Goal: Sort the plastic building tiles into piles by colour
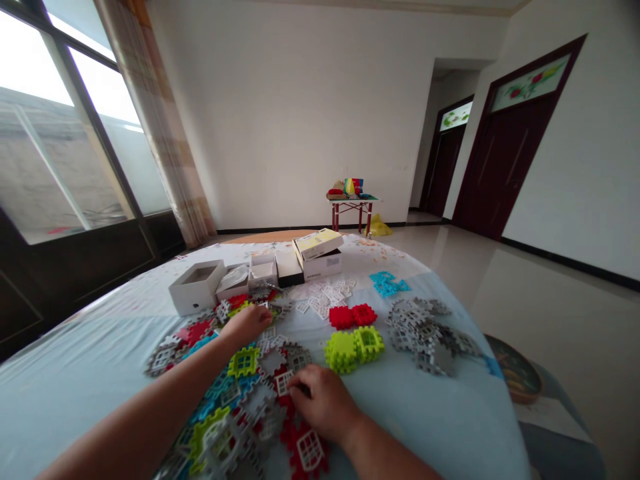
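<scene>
A mixed pile of interlocking plastic building pieces, with grey, red, blue and green ones, spreads in front of me. My right hand [323, 401] is pinched at the edge of a small white window-grid piece [283, 383] over the near part of the pile. My left hand [250, 323] reaches across to the pile's far side, its fingers closed and pointing down; what lies between them is hidden. Below that wrist is a green square piece [245, 362] with a window in it. Another white window grid [309, 449] rests on a red piece near my right wrist.
Sorted groups lie to the right: white grids [325, 298], red pieces [353, 316], green pieces [354, 348], blue pieces [389, 284] and a grey heap [427, 333]. White boxes [196, 287] stand behind the pile. The round table's edge [513, 407] curves along the right, with a stool [517, 367] beyond.
</scene>
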`<state>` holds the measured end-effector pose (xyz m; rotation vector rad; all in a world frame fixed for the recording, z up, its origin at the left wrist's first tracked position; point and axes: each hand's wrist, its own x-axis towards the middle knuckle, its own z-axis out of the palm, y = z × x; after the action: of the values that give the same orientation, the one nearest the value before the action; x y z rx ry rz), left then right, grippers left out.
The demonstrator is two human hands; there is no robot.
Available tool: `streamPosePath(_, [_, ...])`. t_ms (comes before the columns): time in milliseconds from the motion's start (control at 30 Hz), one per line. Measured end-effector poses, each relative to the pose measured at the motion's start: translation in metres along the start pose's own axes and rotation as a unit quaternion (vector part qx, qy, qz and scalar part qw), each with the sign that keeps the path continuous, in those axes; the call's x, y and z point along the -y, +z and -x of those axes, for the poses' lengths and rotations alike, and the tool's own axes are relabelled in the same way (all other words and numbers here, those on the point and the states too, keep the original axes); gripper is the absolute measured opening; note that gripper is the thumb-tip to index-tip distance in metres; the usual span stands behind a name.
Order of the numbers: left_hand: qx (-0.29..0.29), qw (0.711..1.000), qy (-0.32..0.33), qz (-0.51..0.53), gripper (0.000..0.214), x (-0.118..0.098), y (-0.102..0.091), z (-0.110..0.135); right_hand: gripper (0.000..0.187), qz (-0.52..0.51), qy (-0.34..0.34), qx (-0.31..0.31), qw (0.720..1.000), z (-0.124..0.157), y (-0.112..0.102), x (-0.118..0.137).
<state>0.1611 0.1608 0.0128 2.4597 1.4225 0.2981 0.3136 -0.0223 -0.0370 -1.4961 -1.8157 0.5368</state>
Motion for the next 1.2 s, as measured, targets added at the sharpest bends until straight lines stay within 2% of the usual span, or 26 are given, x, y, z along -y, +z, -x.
streamPosePath(300, [-0.008,0.987,-0.046,-0.156,0.033,-0.019,0.010,0.017,0.020,0.015,0.000,0.010,1.000,0.000,0.000,-0.001])
streamPosePath(700, [0.002,0.984,-0.074,-0.162,0.022,-0.022,0.011,0.018,0.020,0.018,-0.004,0.016,1.000,0.000,-0.001,0.000])
streamPosePath(867, [-0.019,0.990,-0.071,-0.118,0.016,-0.025,0.010,0.021,0.019,0.014,-0.004,0.013,1.000,0.000,0.000,0.000])
streamPosePath(1000, [-0.048,0.996,-0.072,-0.033,0.020,-0.018,0.000,0.018,0.020,0.006,-0.003,0.013,1.000,0.001,-0.001,0.001])
streamPosePath(1100, [-0.031,0.994,-0.076,0.069,0.028,-0.011,-0.007,0.013,0.021,0.009,0.004,0.019,1.000,0.001,-0.001,0.001])
streamPosePath(1200, [0.003,0.981,-0.096,0.167,0.036,-0.011,-0.006,0.010,0.021,0.013,0.004,0.017,1.000,0.000,0.000,0.000])
